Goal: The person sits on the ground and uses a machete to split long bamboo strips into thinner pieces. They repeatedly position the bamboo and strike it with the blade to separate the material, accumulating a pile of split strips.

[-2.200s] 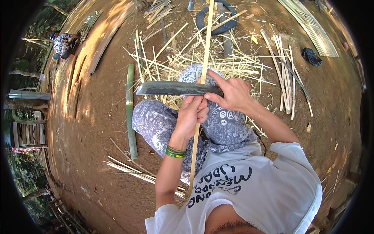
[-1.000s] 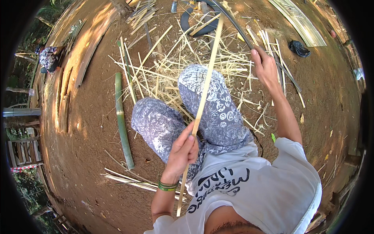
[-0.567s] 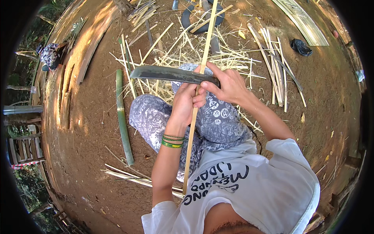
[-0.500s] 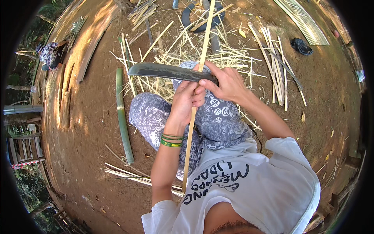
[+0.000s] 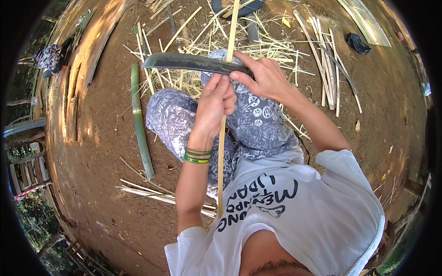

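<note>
A long, pale bamboo strip (image 5: 222, 161) runs lengthwise from my shirt front, between my knees, to the top of the view. My left hand (image 5: 215, 102) is closed around it, thumb against the near edge of a dark machete blade (image 5: 179, 61). That blade lies crosswise over the strip at my right knee, its tip pointing left. With my right hand (image 5: 267, 78) I grip the machete at its right end, thumb pressed near the strip and forefinger stretched along the far side. The handle is hidden by this hand.
Thin shavings (image 5: 276, 50) cover the ground beyond my knees. To the left lies a green bamboo pole (image 5: 139, 124), with cut strips (image 5: 152, 192) nearer me. More strips (image 5: 329, 69) and a black plastic bag (image 5: 357, 43) lie at right. A dark ring (image 5: 253, 10) sits at the far side.
The whole view has shifted a little. Both hands and the machete are slightly farther from my body, and my left thumb now sits closer against the blade. Both grips are kept.
</note>
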A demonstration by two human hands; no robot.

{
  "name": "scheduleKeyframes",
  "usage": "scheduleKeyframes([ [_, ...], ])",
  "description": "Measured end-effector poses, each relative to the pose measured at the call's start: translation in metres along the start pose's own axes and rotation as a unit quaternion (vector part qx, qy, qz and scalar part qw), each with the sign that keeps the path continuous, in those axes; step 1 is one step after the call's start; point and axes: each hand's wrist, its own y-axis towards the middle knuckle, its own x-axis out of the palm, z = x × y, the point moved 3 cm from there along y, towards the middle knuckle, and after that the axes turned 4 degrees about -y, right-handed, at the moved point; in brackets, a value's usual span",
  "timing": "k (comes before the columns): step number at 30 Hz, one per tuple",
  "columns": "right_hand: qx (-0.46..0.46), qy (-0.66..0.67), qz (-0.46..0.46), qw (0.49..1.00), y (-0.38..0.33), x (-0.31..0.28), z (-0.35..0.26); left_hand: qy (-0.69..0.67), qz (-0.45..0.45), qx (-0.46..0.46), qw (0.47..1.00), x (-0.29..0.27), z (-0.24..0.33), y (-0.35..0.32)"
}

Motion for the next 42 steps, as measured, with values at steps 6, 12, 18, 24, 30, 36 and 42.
scheduleKeyframes([
  [6, -0.010, -0.037, 0.017, 0.999, -0.007, 0.000, 0.002, 0.040, 0.013, 0.006, 0.999, -0.003, -0.004, -0.017],
  [12, 0.012, -0.019, 0.039, 0.999, -0.010, 0.002, 0.012, 0.074, 0.003, -0.007, 0.997, -0.010, -0.015, -0.042],
  [18, -0.022, -0.023, 0.029, 0.999, -0.009, 0.000, 0.003, 0.037, 0.010, 0.022, 0.999, 0.002, -0.005, -0.014],
  [24, -0.040, -0.033, 0.026, 0.998, -0.009, 0.002, -0.002, 0.038, 0.012, 0.009, 0.999, -0.005, -0.010, -0.012],
  [30, 0.074, 0.014, 0.058, 0.995, -0.002, 0.002, 0.026, 0.098, 0.017, -0.038, 0.994, -0.018, -0.029, -0.060],
  [36, -0.028, 0.024, 0.032, 0.999, -0.014, 0.004, 0.007, -0.011, 0.049, 0.039, 0.998, 0.005, -0.006, -0.017],
  [42, -0.022, 0.015, 0.001, 1.000, -0.013, 0.002, 0.005, -0.037, -0.004, 0.039, 0.999, 0.008, -0.003, 0.000],
])
